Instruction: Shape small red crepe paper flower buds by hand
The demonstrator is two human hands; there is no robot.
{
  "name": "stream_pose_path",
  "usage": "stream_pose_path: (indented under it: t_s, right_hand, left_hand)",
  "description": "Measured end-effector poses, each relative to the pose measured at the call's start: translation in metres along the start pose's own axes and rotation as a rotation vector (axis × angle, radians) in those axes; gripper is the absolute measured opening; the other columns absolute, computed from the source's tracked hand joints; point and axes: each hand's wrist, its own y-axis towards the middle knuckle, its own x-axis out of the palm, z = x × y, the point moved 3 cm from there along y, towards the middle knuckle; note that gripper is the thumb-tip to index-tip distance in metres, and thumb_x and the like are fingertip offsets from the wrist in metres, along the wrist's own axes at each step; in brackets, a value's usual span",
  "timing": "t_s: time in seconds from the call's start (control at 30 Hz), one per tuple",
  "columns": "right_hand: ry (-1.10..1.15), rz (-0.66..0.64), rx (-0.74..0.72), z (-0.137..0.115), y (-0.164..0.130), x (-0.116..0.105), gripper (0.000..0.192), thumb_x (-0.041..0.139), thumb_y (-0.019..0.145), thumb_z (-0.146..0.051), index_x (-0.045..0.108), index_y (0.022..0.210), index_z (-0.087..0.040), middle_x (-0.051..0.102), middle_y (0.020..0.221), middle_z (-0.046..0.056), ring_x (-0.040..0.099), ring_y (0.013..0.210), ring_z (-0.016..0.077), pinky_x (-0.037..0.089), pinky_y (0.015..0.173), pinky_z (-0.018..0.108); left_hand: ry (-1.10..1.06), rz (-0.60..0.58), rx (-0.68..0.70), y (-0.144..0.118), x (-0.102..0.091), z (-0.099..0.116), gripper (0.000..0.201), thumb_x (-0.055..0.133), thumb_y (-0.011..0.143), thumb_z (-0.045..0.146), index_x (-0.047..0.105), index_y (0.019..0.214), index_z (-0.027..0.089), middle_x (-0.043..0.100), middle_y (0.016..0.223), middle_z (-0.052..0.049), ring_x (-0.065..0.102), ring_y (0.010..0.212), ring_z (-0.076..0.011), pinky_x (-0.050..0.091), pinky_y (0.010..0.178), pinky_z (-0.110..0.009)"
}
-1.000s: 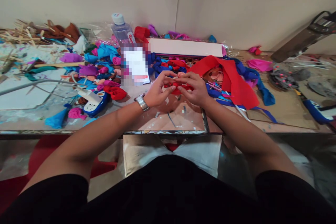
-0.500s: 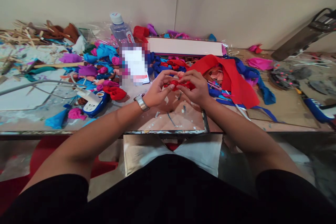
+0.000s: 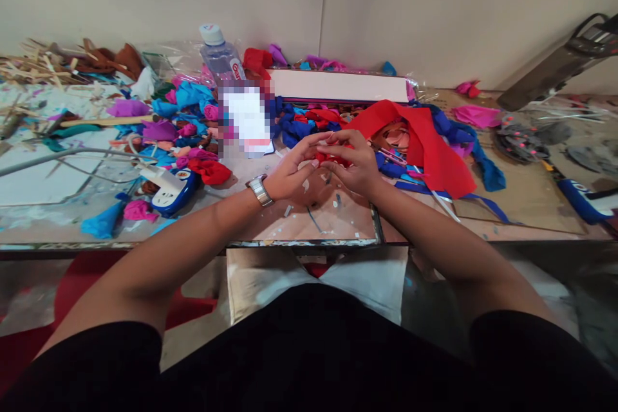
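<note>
Over the middle of the table, both hands meet around a small piece of red crepe paper (image 3: 335, 153). My left hand (image 3: 293, 171), below a metal wristwatch (image 3: 261, 190), pinches it from the left with bent fingers and thumb. From the right, my right hand (image 3: 356, 162) curls over the same piece, its fingers covering much of it. The exact shape of the paper is hidden between the fingers. Just right of the hands lies a wide red crepe strip (image 3: 437, 154), draped over blue strips and pinkish paper (image 3: 396, 136).
A water bottle (image 3: 222, 55) stands behind a phone (image 3: 248, 119) with a blurred screen. Paper flowers (image 3: 159, 130), a power strip (image 3: 176, 193) and pliers (image 3: 72, 132) lie left. A long white box (image 3: 338, 85) lies behind; a dark tumbler (image 3: 550, 67) leans at right.
The fingers have shifted around the red paper, and my right hand now covers more of it. The left fingertips have moved slightly right, nearly touching the right ones.
</note>
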Motion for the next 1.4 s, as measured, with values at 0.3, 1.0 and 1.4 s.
stream_pose_path:
  t_s: [0.3, 1.0, 1.4]
  right_hand:
    - [-0.031, 0.053, -0.041, -0.005, 0.002, -0.003, 0.027, 0.073, 0.100, -0.054, 0.081, 0.114, -0.032, 0.072, 0.115, 0.007, 0.068, 0.114, 0.0274, 0.056, 0.101, 0.050]
    - [0.008, 0.062, 0.051, -0.012, 0.007, -0.013, 0.031, 0.070, 0.100, -0.058, 0.079, 0.098, -0.028, 0.072, 0.106, 0.008, 0.071, 0.103, 0.0262, 0.059, 0.096, 0.049]
    - [-0.002, 0.088, 0.059, -0.007, 0.005, -0.011, 0.032, 0.074, 0.098, -0.058, 0.078, 0.100, -0.027, 0.073, 0.106, 0.008, 0.071, 0.103, 0.0264, 0.058, 0.096, 0.048]
  left_hand:
    - [0.129, 0.099, -0.003, -0.001, -0.002, -0.002, 0.062, 0.071, 0.104, 0.045, 0.049, 0.160, 0.027, 0.060, 0.157, -0.016, 0.066, 0.140, -0.0292, 0.057, 0.118, -0.047]
    - [0.013, 0.224, -0.115, 0.000, -0.007, -0.004, 0.038, 0.075, 0.100, 0.051, 0.063, 0.122, 0.023, 0.075, 0.120, -0.010, 0.074, 0.109, -0.0199, 0.062, 0.097, -0.037]
    - [0.023, 0.192, -0.120, -0.002, -0.002, -0.002, 0.037, 0.072, 0.103, 0.047, 0.064, 0.129, 0.022, 0.076, 0.127, -0.012, 0.076, 0.115, -0.0209, 0.062, 0.103, -0.038]
